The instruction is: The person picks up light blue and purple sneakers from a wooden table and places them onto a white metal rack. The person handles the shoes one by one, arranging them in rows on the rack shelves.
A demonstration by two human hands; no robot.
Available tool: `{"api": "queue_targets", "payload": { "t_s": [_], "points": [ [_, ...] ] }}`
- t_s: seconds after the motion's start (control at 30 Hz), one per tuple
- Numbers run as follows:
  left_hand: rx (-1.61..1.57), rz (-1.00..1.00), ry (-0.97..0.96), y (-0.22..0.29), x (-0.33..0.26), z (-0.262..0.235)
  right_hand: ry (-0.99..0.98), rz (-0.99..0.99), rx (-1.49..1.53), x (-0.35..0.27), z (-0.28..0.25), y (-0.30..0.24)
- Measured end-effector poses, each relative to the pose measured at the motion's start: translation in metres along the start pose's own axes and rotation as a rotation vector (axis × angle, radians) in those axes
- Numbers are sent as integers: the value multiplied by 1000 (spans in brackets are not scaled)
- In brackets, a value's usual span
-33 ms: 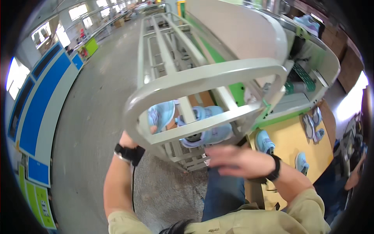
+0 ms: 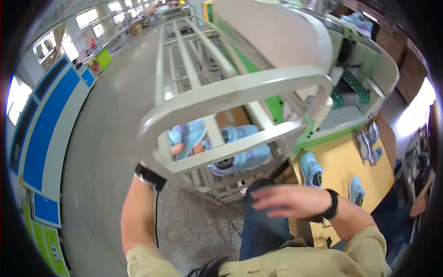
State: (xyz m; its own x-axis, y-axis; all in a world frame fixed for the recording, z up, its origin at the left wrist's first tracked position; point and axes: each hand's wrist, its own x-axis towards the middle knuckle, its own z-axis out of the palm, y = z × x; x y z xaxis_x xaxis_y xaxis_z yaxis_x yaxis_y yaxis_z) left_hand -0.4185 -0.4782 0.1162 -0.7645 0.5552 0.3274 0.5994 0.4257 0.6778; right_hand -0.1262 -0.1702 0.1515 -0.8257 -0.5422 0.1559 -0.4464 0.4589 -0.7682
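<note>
My left hand reaches into the pale metal rack from its left side, and the rack's end bar hides most of it. Its visible fingertips press on a light blue shoe with a purple-grey patch. Beside that shoe, two more light blue shoes rest on the rack, one behind a crossbar and another nearer me. My right hand hovers over my knee, fingers stretched out and slightly blurred, with nothing in it.
At right stands a yellow tabletop with a blue shoe, a second one and several grey shoe parts. Behind it is a cream-and-green machine. Blue-and-white cabinets line the left. Another person's hand shows at far right.
My right hand has drawn back from the rack, slightly down and to the right. The shoe at my left hand has turned and shifted a little left. The whole view has shifted slightly.
</note>
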Motion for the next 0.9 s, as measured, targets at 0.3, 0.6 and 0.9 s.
{"api": "queue_targets", "payload": {
  "t_s": [0.3, 0.6, 0.9],
  "points": [
    [64, 38, -308, 5, 145, 106, 423, 1054, 284, -231, 66, -45],
    [-232, -140, -319, -86, 129, 102, 670, 1210, 59, -333, 41, -35],
    [-242, -626, 308, -79, -93, 7, 1063, 1501, -460, -473, -131, 157]
  ]
}}
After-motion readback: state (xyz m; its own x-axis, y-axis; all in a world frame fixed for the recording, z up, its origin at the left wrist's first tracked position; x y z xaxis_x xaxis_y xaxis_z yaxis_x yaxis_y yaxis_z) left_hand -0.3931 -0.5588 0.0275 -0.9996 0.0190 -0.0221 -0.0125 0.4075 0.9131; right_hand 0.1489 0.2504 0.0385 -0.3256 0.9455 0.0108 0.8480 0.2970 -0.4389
